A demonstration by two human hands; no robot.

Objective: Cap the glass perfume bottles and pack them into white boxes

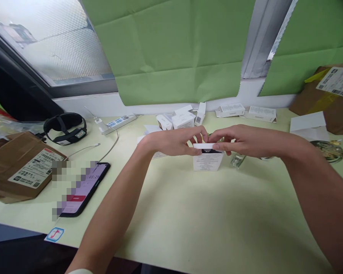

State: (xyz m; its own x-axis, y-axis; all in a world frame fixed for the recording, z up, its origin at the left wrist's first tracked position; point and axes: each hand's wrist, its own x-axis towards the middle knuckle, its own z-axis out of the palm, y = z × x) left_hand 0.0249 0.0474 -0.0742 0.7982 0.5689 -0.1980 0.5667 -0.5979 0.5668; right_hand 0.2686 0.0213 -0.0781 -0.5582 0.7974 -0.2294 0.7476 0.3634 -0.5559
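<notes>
A small white box (207, 163) with fine print on its near side stands upright on the table in front of me. Its top flap is partly raised, and something dark shows in the gap below it. My left hand (178, 140) grips the box's upper left corner, thumb on the near side and fingers bent over the far side. From the other side, my right hand (234, 141) pinches the flap at the upper right. Just right of the box lies a small clear packet (238, 160), partly hidden by my right hand.
Behind my hands lie several white boxes (183, 120) and a power strip (118, 123). A phone (87, 188), a brown carton (25, 167) and a black headset (65, 129) are at left. Another carton (331, 102) and a round clear object (328, 151) are at right.
</notes>
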